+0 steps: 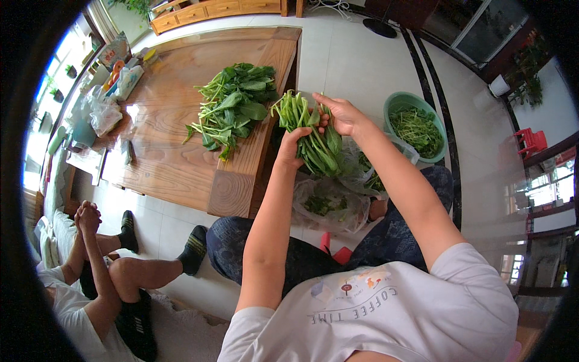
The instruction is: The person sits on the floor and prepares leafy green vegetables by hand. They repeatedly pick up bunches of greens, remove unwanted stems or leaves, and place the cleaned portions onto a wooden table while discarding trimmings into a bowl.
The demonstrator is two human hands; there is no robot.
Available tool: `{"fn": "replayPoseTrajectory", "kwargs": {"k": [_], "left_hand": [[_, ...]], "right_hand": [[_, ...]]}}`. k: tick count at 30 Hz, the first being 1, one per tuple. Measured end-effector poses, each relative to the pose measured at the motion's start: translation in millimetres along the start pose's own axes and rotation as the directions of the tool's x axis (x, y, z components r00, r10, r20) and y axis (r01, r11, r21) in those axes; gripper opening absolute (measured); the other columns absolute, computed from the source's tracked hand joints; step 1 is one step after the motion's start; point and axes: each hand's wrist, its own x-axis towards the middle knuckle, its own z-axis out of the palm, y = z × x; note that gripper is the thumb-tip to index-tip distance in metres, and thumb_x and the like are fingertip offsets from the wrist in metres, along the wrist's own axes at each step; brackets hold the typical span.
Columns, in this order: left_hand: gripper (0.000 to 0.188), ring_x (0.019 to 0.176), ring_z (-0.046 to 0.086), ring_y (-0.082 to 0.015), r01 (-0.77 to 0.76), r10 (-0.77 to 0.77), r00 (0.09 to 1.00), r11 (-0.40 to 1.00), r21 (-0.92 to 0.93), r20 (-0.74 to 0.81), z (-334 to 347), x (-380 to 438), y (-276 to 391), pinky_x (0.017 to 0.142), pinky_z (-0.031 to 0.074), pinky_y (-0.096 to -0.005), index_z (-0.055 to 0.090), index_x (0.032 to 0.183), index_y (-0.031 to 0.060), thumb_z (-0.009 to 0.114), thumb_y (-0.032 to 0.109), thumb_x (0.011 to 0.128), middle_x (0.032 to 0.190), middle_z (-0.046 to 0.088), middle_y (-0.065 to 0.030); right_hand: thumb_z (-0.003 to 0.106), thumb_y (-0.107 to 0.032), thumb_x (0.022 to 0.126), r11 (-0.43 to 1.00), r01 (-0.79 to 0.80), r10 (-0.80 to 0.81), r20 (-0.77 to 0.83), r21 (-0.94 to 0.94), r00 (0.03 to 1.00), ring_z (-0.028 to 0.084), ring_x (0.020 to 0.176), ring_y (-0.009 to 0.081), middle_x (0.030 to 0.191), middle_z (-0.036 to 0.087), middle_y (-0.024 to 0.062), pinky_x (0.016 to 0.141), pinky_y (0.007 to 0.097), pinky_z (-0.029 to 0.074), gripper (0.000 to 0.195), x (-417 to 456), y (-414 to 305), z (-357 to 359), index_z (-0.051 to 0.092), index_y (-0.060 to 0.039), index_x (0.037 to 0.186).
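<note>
My left hand (293, 147) grips a bunch of leafy greens (316, 154), pale cut stems upward and dark leaves hanging down. My right hand (342, 116) is at the bunch's right side, its fingers curled around a leafy stem (334, 138) and its index finger pointing out. Both hands are above the floor, just off the table's right edge. Under them, a clear plastic bag (332, 203) with some greens in it lies open between my legs. A larger pile of the same greens (239, 102) rests on the wooden table (181, 90).
A green plastic basin (390, 108) of trimmed greens stands on the floor at right. Plastic bags (105, 115) and a fruit box (115, 81) sit on the table's far left. Another person (90, 280) sits at lower left with hands clasped. A red stool (530, 142) is farther right.
</note>
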Motion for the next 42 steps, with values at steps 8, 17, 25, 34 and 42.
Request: {"fn": "replayPoseTrajectory", "kwargs": {"k": [8, 17, 25, 34, 42], "left_hand": [[0.031, 0.079, 0.060, -0.0181, -0.018, 0.008, 0.996, 0.992, 0.122, 0.085, 1, -2, 6, 0.069, 0.052, -0.0341, 0.054, 0.104, 0.0040, 0.057, 0.008, 0.073, 0.087, 0.059, -0.0058], [0.027, 0.078, 0.058, -0.0180, 0.024, -0.031, 0.996, 0.996, 0.089, 0.080, -8, 1, 1, 0.070, 0.050, -0.0327, 0.054, 0.099, 0.0022, 0.056, 0.006, 0.073, 0.086, 0.057, -0.0048], [0.028, 0.078, 0.058, -0.0175, 0.069, -0.083, 0.988, 0.991, 0.112, 0.127, -11, 3, 4, 0.071, 0.050, -0.0320, 0.054, 0.101, 0.0030, 0.056, 0.007, 0.074, 0.086, 0.057, -0.0046], [0.039, 0.077, 0.057, -0.0184, 0.025, -0.022, 0.999, 0.997, -0.078, 0.035, -23, 10, -5, 0.070, 0.049, -0.0336, 0.050, 0.114, 0.0051, 0.052, 0.005, 0.075, 0.085, 0.055, -0.0044], [0.037, 0.077, 0.061, -0.0204, 0.205, -0.195, 0.973, 0.976, 0.070, -0.127, -31, 7, -24, 0.070, 0.050, -0.0382, 0.054, 0.112, 0.0028, 0.057, 0.015, 0.077, 0.088, 0.064, -0.0095]], "right_hand": [[0.056, -0.023, 0.091, 0.999, -0.013, 0.015, 0.058, -0.033, 0.998, 0.055, 0.054, 0.0195, 0.072, 0.057, 0.0071, 0.044, 0.0363, 0.046, 0.018, 1, 2, 2, 0.055, -0.0046, 0.091], [0.051, -0.016, 0.093, 0.996, -0.027, 0.036, 0.105, -0.084, 0.994, 0.056, 0.058, 0.0215, 0.075, 0.056, 0.0088, 0.048, 0.0393, 0.050, 0.013, 0, 7, 0, 0.053, -0.0036, 0.098], [0.052, -0.011, 0.090, 0.997, -0.082, 0.082, 0.152, -0.004, 0.985, 0.058, 0.062, 0.0233, 0.079, 0.059, 0.0099, 0.052, 0.0407, 0.051, 0.012, 4, 7, -15, 0.053, -0.0045, 0.100], [0.042, -0.022, 0.098, 0.995, 0.015, -0.042, 0.293, 0.094, 0.955, 0.044, 0.066, 0.0110, 0.073, 0.044, -0.0007, 0.060, 0.0238, 0.042, 0.023, -5, -50, -35, 0.049, -0.0015, 0.106], [0.044, -0.010, 0.093, 0.868, 0.186, -0.024, 0.335, -0.461, 0.942, 0.057, 0.074, 0.0152, 0.086, 0.058, 0.0069, 0.067, 0.0272, 0.049, 0.018, 8, -73, 61, 0.048, -0.0005, 0.107]]}}
